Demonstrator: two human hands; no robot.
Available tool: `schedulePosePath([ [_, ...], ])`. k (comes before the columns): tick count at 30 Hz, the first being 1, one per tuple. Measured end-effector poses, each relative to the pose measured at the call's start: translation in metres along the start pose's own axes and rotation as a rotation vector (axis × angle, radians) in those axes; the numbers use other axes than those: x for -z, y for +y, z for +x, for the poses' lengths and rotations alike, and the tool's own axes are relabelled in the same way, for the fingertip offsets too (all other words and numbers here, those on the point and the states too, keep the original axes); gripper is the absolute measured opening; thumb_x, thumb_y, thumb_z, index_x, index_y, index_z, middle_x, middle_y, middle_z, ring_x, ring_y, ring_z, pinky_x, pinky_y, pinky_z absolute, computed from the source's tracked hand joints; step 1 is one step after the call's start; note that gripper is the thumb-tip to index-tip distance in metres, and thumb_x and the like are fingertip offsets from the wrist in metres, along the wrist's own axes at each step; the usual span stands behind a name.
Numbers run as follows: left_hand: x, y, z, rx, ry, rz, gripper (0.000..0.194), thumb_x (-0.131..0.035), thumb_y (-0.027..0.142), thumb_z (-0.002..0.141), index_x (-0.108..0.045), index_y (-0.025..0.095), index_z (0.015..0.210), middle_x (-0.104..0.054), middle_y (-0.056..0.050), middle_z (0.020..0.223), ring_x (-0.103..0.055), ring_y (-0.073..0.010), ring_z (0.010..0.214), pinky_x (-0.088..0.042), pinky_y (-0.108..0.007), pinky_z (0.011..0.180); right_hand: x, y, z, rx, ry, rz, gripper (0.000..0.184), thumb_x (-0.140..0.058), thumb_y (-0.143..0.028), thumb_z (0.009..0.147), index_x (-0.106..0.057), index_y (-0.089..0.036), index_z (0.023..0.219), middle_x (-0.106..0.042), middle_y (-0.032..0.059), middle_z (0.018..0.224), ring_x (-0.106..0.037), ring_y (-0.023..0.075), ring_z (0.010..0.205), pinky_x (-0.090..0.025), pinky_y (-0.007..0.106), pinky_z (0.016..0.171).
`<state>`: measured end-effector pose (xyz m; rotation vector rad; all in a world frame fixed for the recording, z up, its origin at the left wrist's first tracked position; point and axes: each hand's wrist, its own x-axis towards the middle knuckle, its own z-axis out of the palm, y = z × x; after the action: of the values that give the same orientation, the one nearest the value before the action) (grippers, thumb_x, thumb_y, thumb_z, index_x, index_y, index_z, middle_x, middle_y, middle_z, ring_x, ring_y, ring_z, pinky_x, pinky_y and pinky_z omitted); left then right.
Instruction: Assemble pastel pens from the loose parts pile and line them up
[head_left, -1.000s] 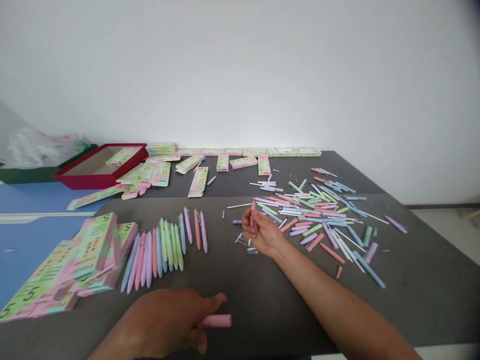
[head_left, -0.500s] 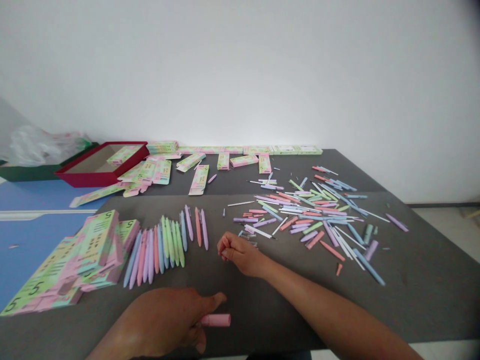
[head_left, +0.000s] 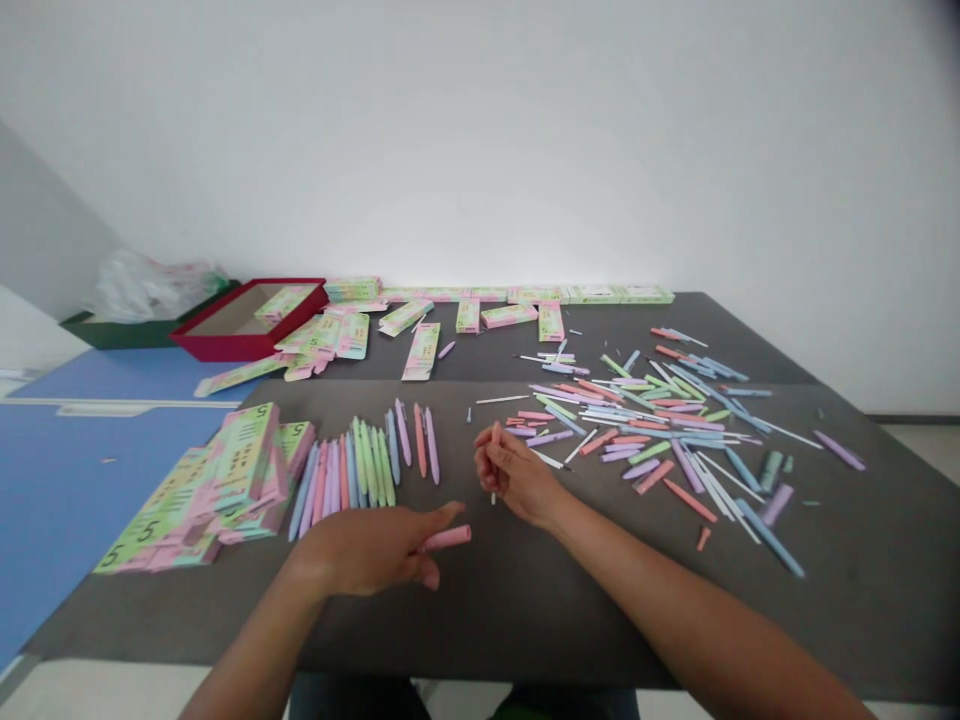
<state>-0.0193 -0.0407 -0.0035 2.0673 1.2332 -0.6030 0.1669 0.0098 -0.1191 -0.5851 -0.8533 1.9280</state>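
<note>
My left hand (head_left: 375, 550) is closed around a pink pen barrel (head_left: 448, 538), whose open end points right past the fingertips. To its right and a little farther off, my right hand (head_left: 517, 472) pinches a slim pen part (head_left: 496, 434), pinkish at the top with a pale tip below the fingers; its middle is hidden. A row of assembled pens (head_left: 367, 462) in blue, purple, pink and green lies left of the right hand, just beyond the left one. Loose pen parts (head_left: 637, 425), with coloured barrels and white refills, are scattered right of the right hand.
Stacked printed pen boxes (head_left: 247, 455) lie at the left. More boxes (head_left: 508, 316) line the back along the wall. A red tray (head_left: 225, 345) and a green tray (head_left: 82, 335) with a plastic bag (head_left: 154, 285) stand back left. The dark table (head_left: 862, 560) ends close before me.
The view has shifted, so the table's front edge now shows. My left hand has moved forward with the pink barrel. The slim part in my right hand has come into sight.
</note>
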Motion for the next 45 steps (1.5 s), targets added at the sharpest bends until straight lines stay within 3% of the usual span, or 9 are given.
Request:
schedulePosePath([
  [5,0.003,-0.017,0.023,0.008,-0.005,0.046,0.077,-0.052,0.042,0.084,-0.020,0.019,0.150,-0.066,-0.016,0.118,-0.064,-0.0313,0.100,-0.047,-0.037,0.079,-0.008,-0.024,-0.006,0.044,-0.044,0.211,0.019,-0.067,-0.019,0.073,-0.048,-0.021,0.078,-0.052,-0.0031,0.070,-0.043,0.0089,0.057,-0.031,0.020,0.052],
  [13,0.004,-0.017,0.041,-0.062,-0.023,0.081,0.081,-0.052,0.045,0.083,-0.017,0.015,0.150,-0.065,-0.016,0.120,-0.063,-0.0291,0.103,-0.047,-0.032,0.078,-0.034,-0.033,-0.011,0.088,-0.002,0.367,0.018,-0.062,-0.014,0.072,-0.045,-0.021,0.073,-0.046,-0.0032,0.070,-0.041,0.0092,0.058,-0.034,0.022,0.052],
  [22,0.011,-0.018,0.040,-0.118,-0.015,0.110,0.078,-0.052,0.042,0.083,-0.020,0.014,0.149,-0.070,-0.013,0.107,-0.067,-0.0255,0.086,-0.046,-0.029,0.068,-0.047,-0.031,-0.017,0.200,0.068,0.373,0.018,-0.060,-0.012,0.072,-0.044,-0.021,0.072,-0.047,-0.0029,0.070,-0.041,0.0088,0.057,-0.032,0.021,0.052],
  [31,0.012,-0.014,0.037,-0.139,-0.016,0.109,0.075,-0.052,0.043,0.082,-0.025,0.014,0.146,-0.071,-0.011,0.102,-0.066,-0.0250,0.081,-0.046,-0.028,0.066,-0.058,-0.032,-0.025,0.240,0.082,0.295,0.019,-0.062,-0.017,0.071,-0.044,-0.021,0.070,-0.046,-0.0030,0.068,-0.040,0.0096,0.056,-0.033,0.023,0.052],
  [38,0.019,-0.012,0.032,-0.125,-0.023,0.080,0.066,-0.054,0.039,0.081,-0.035,0.018,0.141,-0.072,-0.008,0.100,-0.066,-0.0237,0.081,-0.046,-0.028,0.067,-0.059,-0.014,-0.032,0.302,0.087,0.237,0.015,-0.062,-0.021,0.076,-0.048,-0.023,0.075,-0.057,-0.0008,0.080,-0.056,0.0152,0.074,-0.046,0.033,0.073],
  [45,0.021,-0.013,0.025,-0.107,-0.006,0.073,0.055,-0.054,0.036,0.082,-0.047,0.015,0.132,-0.071,-0.010,0.101,-0.065,-0.0246,0.083,-0.046,-0.028,0.068,-0.055,0.004,-0.036,0.276,0.025,0.143,0.006,-0.064,-0.027,0.080,-0.063,-0.022,0.078,-0.065,0.0053,0.095,-0.059,0.0220,0.096,-0.043,0.041,0.090],
])
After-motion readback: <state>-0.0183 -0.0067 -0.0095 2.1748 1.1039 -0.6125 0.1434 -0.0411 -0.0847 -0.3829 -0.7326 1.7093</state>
